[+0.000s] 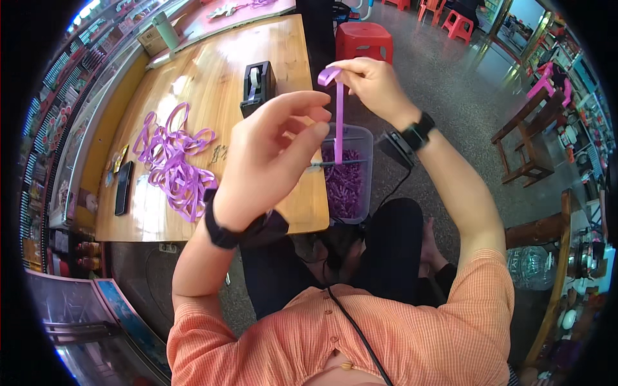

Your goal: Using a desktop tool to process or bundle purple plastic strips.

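My right hand (376,87) is raised above the table's right edge, thumb and fingers pinching a purple ribbon (339,119). A small loop of the ribbon stands out at the fingertips, and a straight length hangs down to a thin dark rod (315,165) over a clear plastic bin (369,151). Inside the bin lie many small purple ribbon pieces (344,190). Just left of the hanging ribbon, my left hand (264,151) is open, its fingers curved and apart from the thumb, with nothing visible between them. A tangled heap of purple ribbon (174,164) rests on the wooden table (212,58).
Behind my left hand stands a black tape dispenser (257,87). A phone (124,188) lies by the table's left edge, and a green bottle (166,31) stands at the far left. A red stool (364,42) is beyond the bin; a wooden chair (529,145) stands right.
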`<act>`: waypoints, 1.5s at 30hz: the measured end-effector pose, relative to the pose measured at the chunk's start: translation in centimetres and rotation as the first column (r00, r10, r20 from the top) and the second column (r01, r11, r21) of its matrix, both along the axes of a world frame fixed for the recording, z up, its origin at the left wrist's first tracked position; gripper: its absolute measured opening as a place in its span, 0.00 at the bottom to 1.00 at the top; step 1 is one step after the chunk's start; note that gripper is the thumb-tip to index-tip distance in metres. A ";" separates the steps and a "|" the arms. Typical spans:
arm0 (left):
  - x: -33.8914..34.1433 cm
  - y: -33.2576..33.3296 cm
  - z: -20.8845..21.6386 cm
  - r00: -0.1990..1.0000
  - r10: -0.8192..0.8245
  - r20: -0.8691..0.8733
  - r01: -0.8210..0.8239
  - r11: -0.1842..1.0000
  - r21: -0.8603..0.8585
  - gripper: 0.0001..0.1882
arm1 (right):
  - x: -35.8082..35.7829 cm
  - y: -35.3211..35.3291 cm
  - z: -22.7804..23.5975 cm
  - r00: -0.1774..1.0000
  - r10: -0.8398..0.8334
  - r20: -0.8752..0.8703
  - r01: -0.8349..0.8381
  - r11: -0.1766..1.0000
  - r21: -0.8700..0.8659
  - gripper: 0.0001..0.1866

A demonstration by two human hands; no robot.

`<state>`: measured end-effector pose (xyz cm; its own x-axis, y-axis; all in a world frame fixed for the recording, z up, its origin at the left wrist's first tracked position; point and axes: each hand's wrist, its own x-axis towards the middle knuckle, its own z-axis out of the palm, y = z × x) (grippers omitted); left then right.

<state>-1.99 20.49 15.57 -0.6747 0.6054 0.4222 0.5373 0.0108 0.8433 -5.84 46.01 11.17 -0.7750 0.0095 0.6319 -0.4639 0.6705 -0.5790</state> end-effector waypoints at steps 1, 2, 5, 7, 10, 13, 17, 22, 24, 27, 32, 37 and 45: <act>-1.3 0.8 -0.8 0.999 0.020 -0.044 -0.021 0.999 -0.028 0.15 | -1.4 0.2 -0.8 0.990 0.005 0.141 0.008 0.996 -0.091 0.12; -2.3 1.4 -1.4 0.999 0.022 -0.048 -0.023 0.999 -0.027 0.15 | -2.5 0.5 -1.7 0.960 0.017 0.280 0.033 0.984 -0.174 0.12; -4.2 3.1 -2.7 0.961 0.001 -0.276 -0.068 0.970 -0.233 0.09 | -4.4 1.7 -4.7 0.964 0.067 0.258 -0.026 0.987 -0.157 0.12; -5.3 3.6 -4.0 0.948 -0.029 -0.318 -0.064 0.958 -0.280 0.09 | -4.9 1.9 -5.6 0.949 0.082 0.303 -0.026 0.983 -0.183 0.12; -6.5 4.1 -6.0 0.939 -0.054 -0.341 -0.067 0.940 -0.336 0.08 | -5.3 1.8 -6.5 0.927 0.104 0.361 -0.031 0.979 -0.202 0.13; -7.2 4.5 -7.1 0.964 -0.044 -0.264 -0.072 0.907 -0.415 0.07 | -5.6 1.9 -7.2 0.895 0.124 0.429 -0.037 0.978 -0.206 0.13; -8.1 5.0 -9.2 0.904 -0.132 -0.408 -0.034 0.926 -0.376 0.08 | -6.1 1.9 -9.3 0.834 0.204 0.513 -0.037 0.948 -0.318 0.11; -9.0 5.7 -10.8 0.925 -0.130 -0.357 -0.046 0.895 -0.444 0.10 | -3.4 2.1 -13.2 0.617 0.199 0.762 0.034 0.960 -0.278 0.19; -9.0 6.0 -10.1 0.950 -0.118 -0.289 -0.037 0.877 -0.479 0.10 | -1.4 2.7 -15.0 0.580 0.228 0.782 0.064 0.944 -0.324 0.21; -8.9 5.6 -9.6 0.984 -0.084 -0.155 -0.012 0.848 -0.529 0.10 | 2.2 1.2 -15.3 0.649 0.257 0.716 0.031 0.932 -0.362 0.19; -9.2 5.7 -9.7 0.996 -0.057 -0.072 0.008 0.834 -0.552 0.11 | 6.4 -1.0 -15.9 0.702 0.364 0.612 0.097 0.803 -0.588 0.16; -9.2 5.9 -9.8 0.993 -0.073 -0.092 0.010 0.831 -0.557 0.12 | 7.1 -4.3 -18.0 0.748 0.303 0.591 0.136 0.801 -0.583 0.12; -9.2 5.5 -9.9 0.995 -0.069 -0.072 0.017 0.828 -0.561 0.12 | 13.2 -7.6 -20.3 0.769 0.256 0.585 0.217 0.757 -0.616 0.10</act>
